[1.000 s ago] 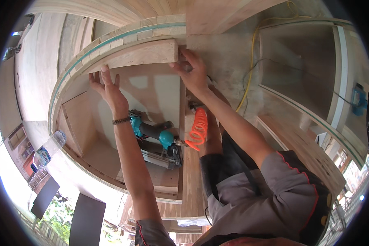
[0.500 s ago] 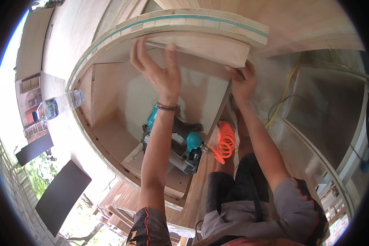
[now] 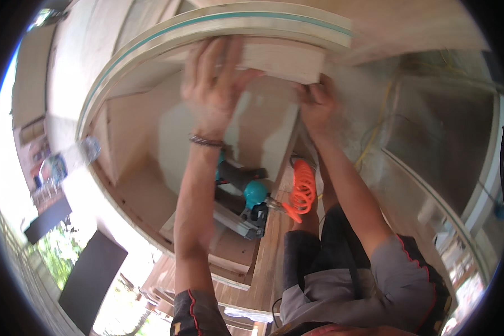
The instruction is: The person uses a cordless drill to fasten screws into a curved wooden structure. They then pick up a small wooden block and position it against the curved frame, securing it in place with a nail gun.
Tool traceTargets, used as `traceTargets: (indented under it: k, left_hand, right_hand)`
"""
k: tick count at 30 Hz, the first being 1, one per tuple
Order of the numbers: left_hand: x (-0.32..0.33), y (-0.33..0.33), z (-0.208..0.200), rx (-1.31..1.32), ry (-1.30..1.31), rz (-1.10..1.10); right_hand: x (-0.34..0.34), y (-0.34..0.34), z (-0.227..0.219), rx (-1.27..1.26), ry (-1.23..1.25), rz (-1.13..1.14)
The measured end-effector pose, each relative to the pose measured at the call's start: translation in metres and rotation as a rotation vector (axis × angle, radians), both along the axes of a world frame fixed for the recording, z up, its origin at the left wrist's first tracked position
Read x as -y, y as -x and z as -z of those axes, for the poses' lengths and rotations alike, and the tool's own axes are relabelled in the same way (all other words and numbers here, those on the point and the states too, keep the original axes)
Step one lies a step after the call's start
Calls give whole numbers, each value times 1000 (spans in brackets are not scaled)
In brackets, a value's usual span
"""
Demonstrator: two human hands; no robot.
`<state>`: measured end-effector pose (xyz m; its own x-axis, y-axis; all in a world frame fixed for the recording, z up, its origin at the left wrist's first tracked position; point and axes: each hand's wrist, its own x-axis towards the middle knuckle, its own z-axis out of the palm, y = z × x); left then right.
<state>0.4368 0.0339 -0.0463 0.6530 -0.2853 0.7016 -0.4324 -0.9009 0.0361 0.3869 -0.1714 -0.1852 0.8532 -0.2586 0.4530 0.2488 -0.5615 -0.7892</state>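
Note:
A pale wooden board [image 3: 288, 60] lies under the far curved rim of a wooden cabinet [image 3: 218, 23], whose edge carries a teal stripe. My left hand [image 3: 211, 84], slightly blurred, grips the board's left part, fingers over its face and thumb along the lower edge. At the right end, my right hand [image 3: 318, 103] pinches the board's near corner between thumb and fingers. Below my hands, inside the cabinet, a teal and black air nailer [image 3: 255, 194] lies partly behind my left forearm. A coiled orange air hose [image 3: 302, 190] is attached to it.
A clear plastic bottle [image 3: 67, 161] lies on the cabinet's left edge. To the right, a yellow cable [image 3: 375, 145] runs along the floor near a dark panel [image 3: 442, 134] with a pale edge. My legs are close to the cabinet's right side.
My left hand has come from open above the board to gripping it. My right hand keeps its hold at the end. The whole view has shifted slightly.

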Motion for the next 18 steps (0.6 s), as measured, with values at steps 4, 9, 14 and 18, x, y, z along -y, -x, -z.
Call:
traceTargets:
  k: [4, 9, 14, 18]
  left_hand:
    - [-2, -2, 0, 34, -67, -23]
    - [-5, -5, -1, 40, -103, -2]
    - [-10, -9, -6, 39, -125, 40]
    - [-20, -9, -10, -12, -207, 40]
  right_hand:
    - [-9, -4, 5, 21, -65, 13]
    - [-8, -6, 6, 72, -66, 14]
    - [-6, -7, 10, 81, -59, 12]
    - [2, -10, 9, 138, -27, -16]
